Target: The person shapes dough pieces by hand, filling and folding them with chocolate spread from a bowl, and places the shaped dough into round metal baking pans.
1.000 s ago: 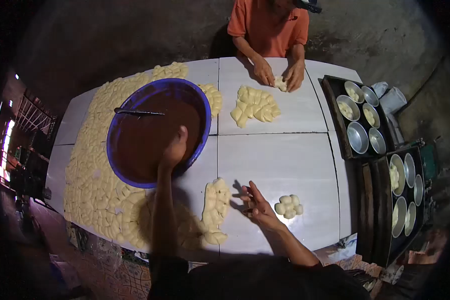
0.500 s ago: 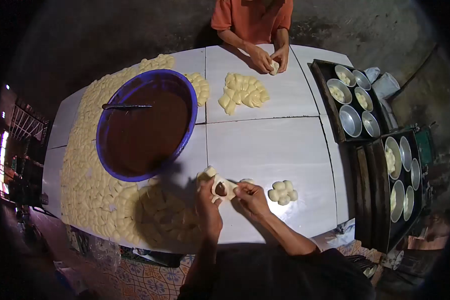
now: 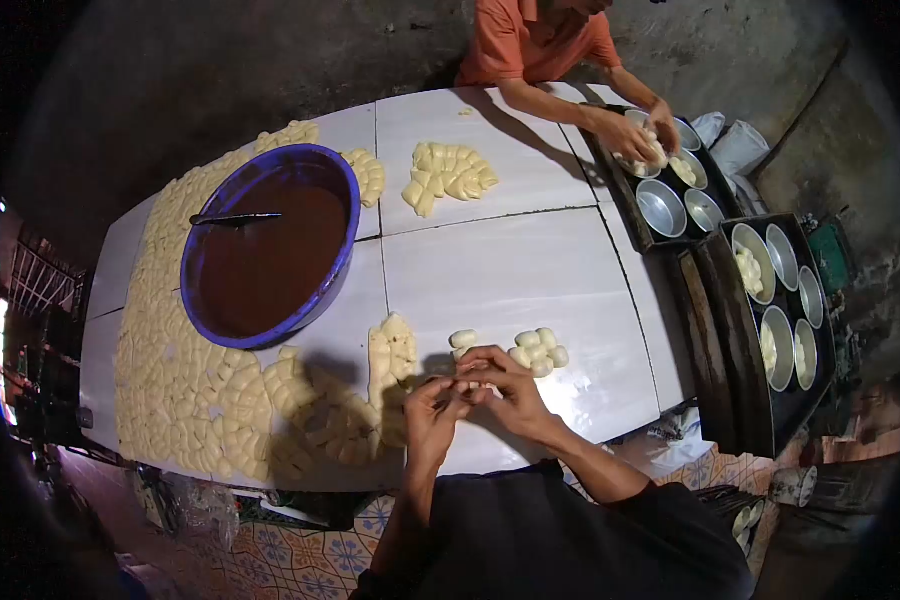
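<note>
Over the near edge of the table, my left hand (image 3: 432,415) and my right hand (image 3: 510,395) meet, fingertips pinched around one piece of dough (image 3: 477,387). Fingers hide most of that piece, and no brown filling shows on it. Just beyond my right hand lie a couple of small dough balls (image 3: 463,340). A cluster of round dough balls (image 3: 538,352) sits to their right. Left of my hands is a strip of joined dough pieces (image 3: 391,355). Further left, a blue basin (image 3: 348,240) holds brown filling (image 3: 270,262) with a dark utensil (image 3: 235,218) across it.
Many dough pieces (image 3: 185,380) cover the table's left side; another batch (image 3: 450,175) lies at the back. On the right, black trays (image 3: 650,232) hold round metal tins (image 3: 662,208), some with dough. Across the table, a person in an orange shirt (image 3: 535,45) reaches into a tin.
My hands have come together, closing the flat dough that showed brown filling. The person opposite has moved from the table to the tins. The view has shifted slightly.
</note>
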Demonstrator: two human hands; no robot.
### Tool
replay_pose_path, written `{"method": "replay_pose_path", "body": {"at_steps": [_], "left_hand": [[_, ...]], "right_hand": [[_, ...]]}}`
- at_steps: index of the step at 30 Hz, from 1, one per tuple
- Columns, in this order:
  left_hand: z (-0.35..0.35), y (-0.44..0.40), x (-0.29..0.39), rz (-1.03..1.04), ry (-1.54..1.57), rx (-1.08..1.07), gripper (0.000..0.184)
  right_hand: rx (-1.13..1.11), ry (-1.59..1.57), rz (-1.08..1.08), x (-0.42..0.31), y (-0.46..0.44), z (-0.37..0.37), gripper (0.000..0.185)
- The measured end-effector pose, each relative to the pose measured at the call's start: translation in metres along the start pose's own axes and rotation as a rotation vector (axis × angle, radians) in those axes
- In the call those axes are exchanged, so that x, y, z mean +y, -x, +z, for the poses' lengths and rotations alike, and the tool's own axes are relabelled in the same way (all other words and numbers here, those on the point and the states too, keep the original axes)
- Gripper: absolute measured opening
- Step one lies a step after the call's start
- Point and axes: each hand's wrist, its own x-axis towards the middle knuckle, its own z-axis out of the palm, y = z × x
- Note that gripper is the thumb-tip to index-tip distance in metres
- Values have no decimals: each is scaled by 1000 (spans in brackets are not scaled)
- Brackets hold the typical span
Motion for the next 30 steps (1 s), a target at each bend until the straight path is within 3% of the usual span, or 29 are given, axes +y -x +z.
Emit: {"method": "replay_pose_path", "body": {"at_steps": [3,5,7,8,9,12,13,15,17,19,20,21,22,23,24,25,27,29,30], "left_hand": [[-1,-1,-9,-154,110,26,16],[9,1,-13,-78,100,113,17],[1,-6,-37,-60,-179,23,21],[-5,-12,-55,185,-284,37,35],[-4,-14,-50,178,-280,35,35],[-5,-19,-27,108,131,-95,56],[-6,-19,-21,98,132,-96,56],[-7,-22,-12,205,55,-3,56],[-19,-37,-31,343,-173,130,51],[-26,-49,-18,210,-503,152,48],[-32,-54,-19,210,-502,156,48],[-39,-57,-23,246,-878,134,49],[-44,-60,-29,274,-1253,105,53],[-47,-59,-35,263,-1252,116,53],[-51,-56,-41,239,-1399,42,58],[-55,-53,-48,216,-1548,-35,65],[-51,-49,-57,253,-1543,1,68],[-46,-49,-51,203,-1509,-45,70],[-43,-50,-45,117,-1492,-89,74]], "right_hand": [[-44,114,83,11,14,-4,21],[-26,197,120,9,16,-6,22],[102,83,317,6,11,-2,28],[109,247,176,14,6,-3,32],[67,492,123,15,3,-8,37],[-347,-414,828,32,0,-19,48],[-373,-547,904,25,-2,-22,46],[-206,-176,689,33,-12,-22,45],[225,-99,696,61,-16,-14,47],[236,-108,744,96,-13,-19,44],[214,-143,795,107,-7,-20,46],[203,-142,799,103,-9,-22,46],[151,101,679,96,-11,-25,46],[97,336,549,93,-13,-26,46],[133,577,212,117,-10,-26,44],[124,568,209,116,-21,-18,44],[106,278,417,117,-57,10,43],[-244,489,300,101,-103,40,44],[-240,615,221,108,-110,65,40]]}}
